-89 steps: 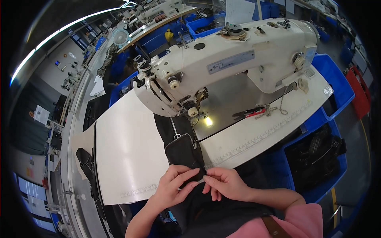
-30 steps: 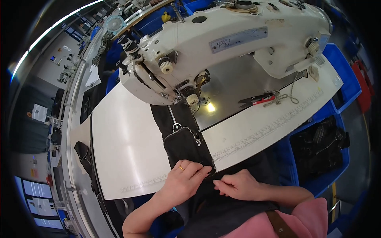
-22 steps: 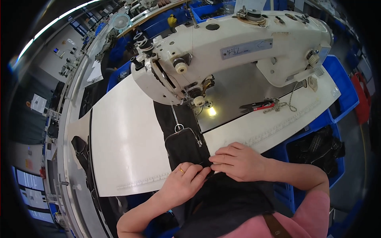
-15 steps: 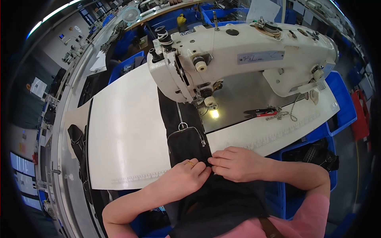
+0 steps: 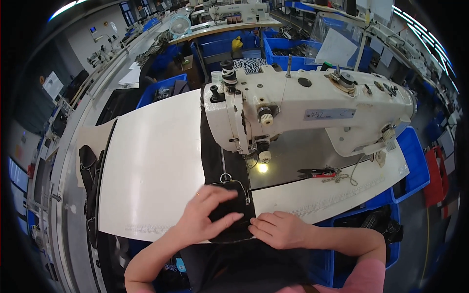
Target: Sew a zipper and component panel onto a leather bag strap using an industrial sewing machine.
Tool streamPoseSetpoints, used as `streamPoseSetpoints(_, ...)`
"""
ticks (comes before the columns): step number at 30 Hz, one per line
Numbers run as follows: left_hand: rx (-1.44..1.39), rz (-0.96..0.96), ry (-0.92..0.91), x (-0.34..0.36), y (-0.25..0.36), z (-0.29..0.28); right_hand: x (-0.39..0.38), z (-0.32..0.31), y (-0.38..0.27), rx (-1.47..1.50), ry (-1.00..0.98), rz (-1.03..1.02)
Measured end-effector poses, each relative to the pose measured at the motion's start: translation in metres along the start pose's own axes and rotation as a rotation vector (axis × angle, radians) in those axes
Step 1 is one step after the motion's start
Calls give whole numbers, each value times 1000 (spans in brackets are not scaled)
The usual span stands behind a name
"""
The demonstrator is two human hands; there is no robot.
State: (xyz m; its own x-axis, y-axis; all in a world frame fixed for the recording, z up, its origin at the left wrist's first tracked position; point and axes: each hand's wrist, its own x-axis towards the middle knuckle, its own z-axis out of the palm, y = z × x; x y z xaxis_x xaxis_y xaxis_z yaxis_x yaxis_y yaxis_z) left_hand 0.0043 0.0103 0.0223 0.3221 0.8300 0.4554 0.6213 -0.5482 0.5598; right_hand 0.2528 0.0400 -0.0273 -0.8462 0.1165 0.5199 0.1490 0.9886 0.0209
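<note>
left hand (image 5: 199, 215) has opened over black cloth (image 5: 213, 166), right hand (image 5: 279, 230) pinching edge beside tabletop (image 5: 273, 199)

A person's bare left hand (image 5: 202, 215) and bare right hand (image 5: 278, 230), each with an uncovered forearm (image 5: 347, 238); the left one wears a slim, gold-coloured ring (image 5: 198, 194). At the near right, a short, plain pink sleeve (image 5: 369, 276) ends close to the elbow. Across the near middle, the person's front is covered by a dark, almost black apron-like garment (image 5: 244, 268), and a small piece of brown strap (image 5: 310, 289) shows at the near edge, only partly in view.
</note>
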Motion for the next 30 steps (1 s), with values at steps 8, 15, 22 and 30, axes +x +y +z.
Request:
streamPoseSetpoints(8, -333, -757, -176, 34, 2, 7, 2, 7, 11, 44, 32, -154)
streamPoseSetpoints(15, 387, -3, -16, 23, -40, 32, 10, 0, 15, 53, 13, -233)
streamPoseSetpoints(22, 272, 85, 14, 28, -47, 38, 13, 3, 22, 29, 28, -292)
streamPoseSetpoints(30, 282, 69, 40, 40, -62, 36, 20, 8, 46, 31, 42, -329)
